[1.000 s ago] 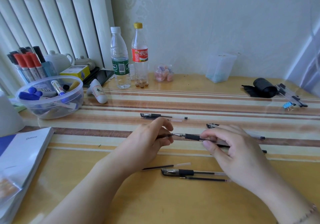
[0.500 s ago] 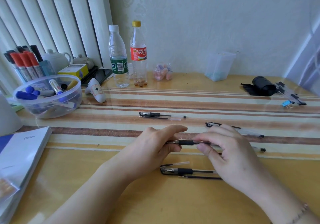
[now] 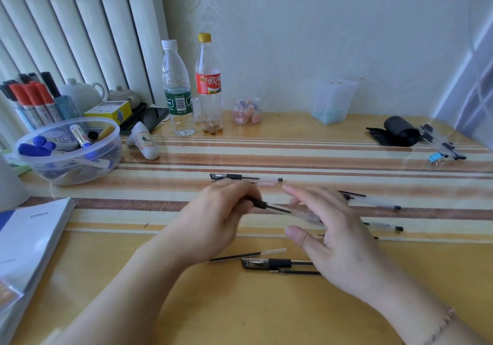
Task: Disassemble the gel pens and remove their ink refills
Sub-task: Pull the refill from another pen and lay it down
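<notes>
The left hand (image 3: 213,219) pinches the gel pen (image 3: 277,209) at its grip end, fingers curled tight. The right hand (image 3: 333,235) is spread open beside the barrel. The pen lies left to right, tilted slightly down toward the right.

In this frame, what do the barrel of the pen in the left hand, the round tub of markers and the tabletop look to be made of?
Pen in the left hand: probably clear plastic barrel, since the dark refill shows through it; black grip looks rubbery, though blurred.
Round tub: clear, glossy plastic; the markers are visible through its wall.
Tabletop: yellowish wood look under a glossy layer, judging by the reflections; possibly laminate or a clear cover.
</notes>
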